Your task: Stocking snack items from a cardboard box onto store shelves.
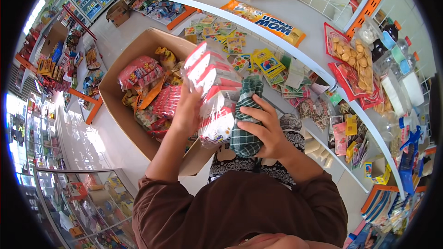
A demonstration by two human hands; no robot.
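A clear plastic pack of red and white packets (216, 90) is held up in front of me, over the right edge of an open cardboard box (128, 128). My left hand (188, 107) grips the pack's left side. With my right hand (261, 124) I hold a bunched green checked cloth (246, 138) against the pack's right side. Inside the box lie pink bagged packets (142, 71), an orange packet (152, 93) and other wrapped goods. The ends of my fingers on the left are partly hidden behind the pack.
Small sachets (268, 64) cover part of a lower shelf. Above it, a white-edged shelf (311, 72) bears a yellow spaghetti packet (266, 20) and bags of round biscuits (353, 58). A glass display case (86, 207) stands at lower left, and stocked racks (72, 62) at upper left.
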